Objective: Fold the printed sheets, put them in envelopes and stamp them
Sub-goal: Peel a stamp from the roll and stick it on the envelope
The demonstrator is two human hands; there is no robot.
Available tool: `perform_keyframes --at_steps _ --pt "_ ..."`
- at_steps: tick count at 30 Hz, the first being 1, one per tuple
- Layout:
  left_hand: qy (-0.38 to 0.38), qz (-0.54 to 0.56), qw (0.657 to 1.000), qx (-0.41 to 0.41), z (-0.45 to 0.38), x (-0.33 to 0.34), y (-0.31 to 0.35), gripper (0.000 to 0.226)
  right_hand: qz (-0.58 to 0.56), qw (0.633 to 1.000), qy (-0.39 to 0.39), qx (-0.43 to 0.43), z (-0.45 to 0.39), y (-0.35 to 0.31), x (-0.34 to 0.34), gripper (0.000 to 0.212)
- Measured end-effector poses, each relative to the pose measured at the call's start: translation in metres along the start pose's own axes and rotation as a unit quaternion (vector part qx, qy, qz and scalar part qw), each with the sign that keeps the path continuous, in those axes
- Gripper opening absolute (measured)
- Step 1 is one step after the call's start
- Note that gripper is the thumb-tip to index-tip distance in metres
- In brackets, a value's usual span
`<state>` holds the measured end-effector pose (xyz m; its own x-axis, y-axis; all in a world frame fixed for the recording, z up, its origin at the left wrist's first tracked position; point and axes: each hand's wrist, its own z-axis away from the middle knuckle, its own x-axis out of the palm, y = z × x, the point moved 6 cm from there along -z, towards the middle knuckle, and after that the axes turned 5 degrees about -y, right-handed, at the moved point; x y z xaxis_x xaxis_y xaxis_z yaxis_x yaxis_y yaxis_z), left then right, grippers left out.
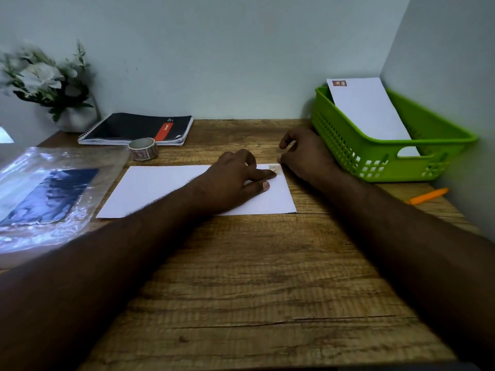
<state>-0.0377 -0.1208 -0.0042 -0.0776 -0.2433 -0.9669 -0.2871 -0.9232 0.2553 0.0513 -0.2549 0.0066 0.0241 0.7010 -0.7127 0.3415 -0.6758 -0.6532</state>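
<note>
Envelope [171,188] flat mid-table, stamp [274,167] at its far right corner | step: stamping | your left hand [235,180] presses it with straight fingers; right hand [302,153] curled beside, grip unclear | next: rub firmly, then basket [348,145].

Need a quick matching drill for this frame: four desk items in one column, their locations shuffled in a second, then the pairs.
Items:
1. stamp roll
2. orange pen
3. stamped envelope
4. spiral notebook

Locations:
A. standing in the green basket
B. flat at the back of the desk, beside the potted plant
C. on the desk, in front of the notebook
D. on the desk, in front of the basket, near the right wall

Pairs: 1-C, 2-D, 3-A, 4-B
</note>
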Motion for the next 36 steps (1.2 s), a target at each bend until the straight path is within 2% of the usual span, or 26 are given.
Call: perform_keyframes --at_steps 5,11,14,20,26,30,32,36 --pt "0.005 -0.002 1.000 0.000 0.000 0.000 0.000 0.038 0.008 0.997 -0.069 -0.034 0.000 0.001 0.003 0.041" --pt "-0.003 -0.005 1.000 -0.001 0.000 0.000 0.000 0.039 0.115 0.992 -0.011 -0.053 -0.001 -0.005 0.005 0.036" --pt "0.003 0.007 1.000 -0.005 0.001 -0.001 0.000 0.038 0.072 0.996 -0.013 -0.055 -0.001 -0.001 0.001 0.034" --pt "0.011 0.028 0.999 -0.015 0.002 -0.003 0.000 0.040 -0.022 0.993 -0.102 -0.059 0.002 0.002 -0.003 0.050" --pt "0.028 0.037 0.999 -0.029 -0.001 -0.004 -0.003 0.045 -0.059 0.976 -0.202 -0.061 0.003 0.008 -0.006 0.057" --pt "0.030 0.027 0.998 -0.040 -0.003 -0.002 -0.007 0.052 -0.038 0.963 -0.258 -0.062 0.008 0.005 -0.005 0.059" --pt "0.032 0.019 0.998 -0.060 -0.003 0.000 -0.011 0.060 -0.037 0.963 -0.259 -0.057 0.009 0.003 -0.004 0.051" --pt "0.025 0.008 0.996 -0.090 -0.001 0.000 -0.015 0.074 0.011 0.979 -0.195 -0.053 0.005 0.002 0.002 0.043"
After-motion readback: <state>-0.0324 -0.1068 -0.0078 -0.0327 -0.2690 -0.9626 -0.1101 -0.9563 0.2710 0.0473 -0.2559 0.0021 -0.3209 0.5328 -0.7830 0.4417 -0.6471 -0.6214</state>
